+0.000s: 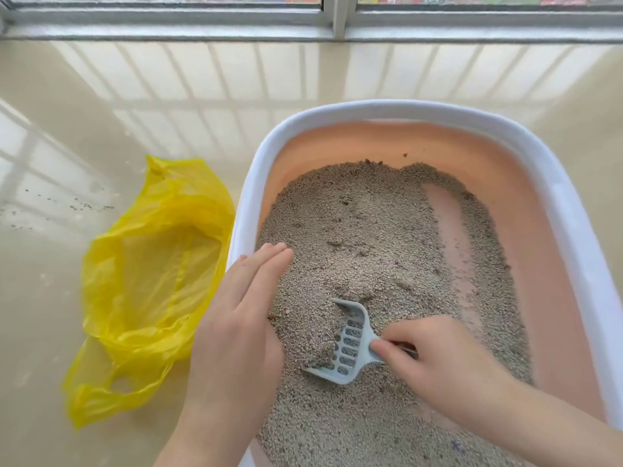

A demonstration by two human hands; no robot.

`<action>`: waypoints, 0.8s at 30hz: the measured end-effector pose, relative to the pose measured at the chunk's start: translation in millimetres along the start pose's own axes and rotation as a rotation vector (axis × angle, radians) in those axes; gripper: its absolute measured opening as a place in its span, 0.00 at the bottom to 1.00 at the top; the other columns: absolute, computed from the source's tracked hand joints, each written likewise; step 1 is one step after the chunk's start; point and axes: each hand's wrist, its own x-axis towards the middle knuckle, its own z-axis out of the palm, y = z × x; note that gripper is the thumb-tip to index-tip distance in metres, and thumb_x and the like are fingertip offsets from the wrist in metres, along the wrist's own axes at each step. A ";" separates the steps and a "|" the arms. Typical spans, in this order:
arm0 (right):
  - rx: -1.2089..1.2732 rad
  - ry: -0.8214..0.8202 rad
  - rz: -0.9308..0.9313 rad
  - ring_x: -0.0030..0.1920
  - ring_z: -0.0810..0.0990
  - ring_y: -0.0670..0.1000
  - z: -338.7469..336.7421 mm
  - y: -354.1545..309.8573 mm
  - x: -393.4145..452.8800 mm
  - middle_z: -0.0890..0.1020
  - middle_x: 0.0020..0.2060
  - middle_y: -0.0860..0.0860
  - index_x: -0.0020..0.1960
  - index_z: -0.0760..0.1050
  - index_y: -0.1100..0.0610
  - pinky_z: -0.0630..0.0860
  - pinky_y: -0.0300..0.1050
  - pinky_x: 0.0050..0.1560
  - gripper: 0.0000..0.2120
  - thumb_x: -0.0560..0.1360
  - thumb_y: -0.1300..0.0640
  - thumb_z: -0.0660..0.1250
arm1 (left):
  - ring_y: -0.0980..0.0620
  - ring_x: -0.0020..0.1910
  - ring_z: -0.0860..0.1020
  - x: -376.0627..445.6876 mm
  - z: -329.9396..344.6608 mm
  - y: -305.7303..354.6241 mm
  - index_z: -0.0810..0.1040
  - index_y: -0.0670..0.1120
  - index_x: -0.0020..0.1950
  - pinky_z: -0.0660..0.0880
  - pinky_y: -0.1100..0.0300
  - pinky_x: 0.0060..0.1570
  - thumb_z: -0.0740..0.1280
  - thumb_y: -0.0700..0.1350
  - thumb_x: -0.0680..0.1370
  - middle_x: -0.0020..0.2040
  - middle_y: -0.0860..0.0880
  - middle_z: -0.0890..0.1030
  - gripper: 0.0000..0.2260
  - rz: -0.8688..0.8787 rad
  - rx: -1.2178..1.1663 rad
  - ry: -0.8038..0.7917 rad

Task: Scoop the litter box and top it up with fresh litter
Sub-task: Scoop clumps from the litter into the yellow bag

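Observation:
A pink litter box with a white rim [381,107] fills the right of the view and holds grey litter [357,230]. A bare pink strip of the floor shows at the right of the litter. My right hand [435,358] grips the handle of a pale blue slotted scoop [347,345], whose head is dug into the litter near the front. My left hand [242,305] lies with straight fingers over the box's left rim, fingertips above the litter, holding nothing.
An open yellow plastic bag [151,281] lies on the glossy beige floor [101,112] just left of the box. A few stray litter grains [84,207] dot the floor farther left. A window frame [303,25] runs along the back.

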 end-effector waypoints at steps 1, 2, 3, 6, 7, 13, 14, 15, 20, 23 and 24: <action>0.013 0.009 0.006 0.25 0.68 0.44 -1.9 2.3 -3.0 0.76 0.27 0.49 0.37 0.75 0.54 0.66 0.39 0.30 0.18 0.78 0.43 0.61 | 0.57 0.67 0.70 0.1 0.3 -0.9 0.76 0.45 0.65 0.66 0.61 0.65 0.56 0.28 0.65 0.66 0.55 0.74 0.31 0.008 0.007 -0.001; 0.028 0.013 0.008 0.25 0.67 0.44 -4.8 3.8 -5.9 0.76 0.26 0.49 0.36 0.76 0.54 0.66 0.39 0.30 0.18 0.78 0.43 0.62 | 0.56 0.66 0.71 0.4 0.6 -1.8 0.77 0.45 0.64 0.66 0.63 0.64 0.56 0.29 0.64 0.65 0.54 0.75 0.31 0.016 0.016 -0.003; 0.055 0.020 0.010 0.24 0.66 0.44 -7.0 5.7 -9.3 0.75 0.25 0.48 0.35 0.77 0.53 0.64 0.38 0.29 0.17 0.77 0.44 0.62 | 0.54 0.65 0.72 1.0 -0.1 -2.5 0.77 0.45 0.63 0.65 0.63 0.64 0.55 0.29 0.64 0.63 0.52 0.77 0.30 0.027 0.027 -0.008; 0.194 0.049 0.008 0.23 0.62 0.44 -10.8 9.7 -20.8 0.72 0.22 0.47 0.34 0.79 0.52 0.61 0.37 0.27 0.17 0.77 0.46 0.65 | 0.46 0.57 0.76 8.8 -1.7 -1.7 0.79 0.44 0.58 0.67 0.60 0.58 0.57 0.31 0.65 0.56 0.49 0.80 0.24 0.131 0.103 -0.046; 0.241 0.056 0.007 0.24 0.62 0.46 -11.1 10.0 -23.9 0.71 0.22 0.48 0.34 0.80 0.53 0.60 0.38 0.26 0.16 0.76 0.46 0.65 | 0.45 0.53 0.78 15.1 -1.3 0.5 0.80 0.44 0.56 0.68 0.58 0.55 0.59 0.32 0.67 0.54 0.48 0.81 0.21 0.188 0.147 -0.058; 0.352 0.243 0.007 0.22 0.64 0.47 -15.5 15.6 -33.8 0.77 0.25 0.55 0.37 0.83 0.57 0.61 0.38 0.22 0.13 0.76 0.51 0.68 | 0.41 0.54 0.76 75.9 10.4 2.1 0.80 0.44 0.54 0.70 0.51 0.53 0.63 0.39 0.72 0.55 0.43 0.79 0.13 0.157 0.194 0.045; 0.364 0.276 0.018 0.22 0.64 0.46 -16.0 15.8 -35.7 0.77 0.24 0.54 0.36 0.83 0.56 0.61 0.37 0.22 0.13 0.76 0.51 0.68 | 0.41 0.56 0.75 80.2 12.5 -1.4 0.80 0.43 0.56 0.67 0.52 0.55 0.63 0.37 0.72 0.57 0.43 0.78 0.14 0.123 0.184 0.053; 0.384 0.295 0.027 0.22 0.65 0.46 -16.3 15.9 -37.6 0.76 0.23 0.52 0.35 0.82 0.55 0.61 0.37 0.22 0.13 0.76 0.52 0.68 | 0.41 0.57 0.74 81.9 14.0 -4.5 0.79 0.42 0.57 0.66 0.53 0.56 0.64 0.35 0.71 0.58 0.43 0.77 0.15 0.111 0.184 0.047; 0.413 0.343 0.020 0.23 0.62 0.48 -15.4 16.6 -43.2 0.72 0.22 0.51 0.31 0.80 0.57 0.59 0.41 0.27 0.17 0.77 0.51 0.67 | 0.40 0.55 0.76 77.3 12.9 -2.7 0.79 0.41 0.56 0.71 0.49 0.54 0.59 0.27 0.69 0.56 0.42 0.78 0.20 0.210 0.305 -0.057; 0.404 0.402 0.006 0.22 0.62 0.47 -19.1 16.2 -45.5 0.71 0.19 0.48 0.25 0.78 0.48 0.59 0.41 0.27 0.20 0.76 0.51 0.67 | 0.41 0.54 0.77 75.4 13.8 7.4 0.79 0.42 0.57 0.71 0.51 0.51 0.59 0.28 0.70 0.54 0.43 0.78 0.20 0.243 0.443 -0.148; 0.388 0.434 -0.002 0.22 0.62 0.47 -21.1 16.5 -45.6 0.70 0.19 0.49 0.25 0.77 0.49 0.60 0.41 0.27 0.21 0.76 0.51 0.67 | 0.42 0.54 0.77 74.8 14.1 10.0 0.79 0.43 0.57 0.71 0.52 0.50 0.58 0.29 0.71 0.53 0.45 0.78 0.20 0.246 0.485 -0.167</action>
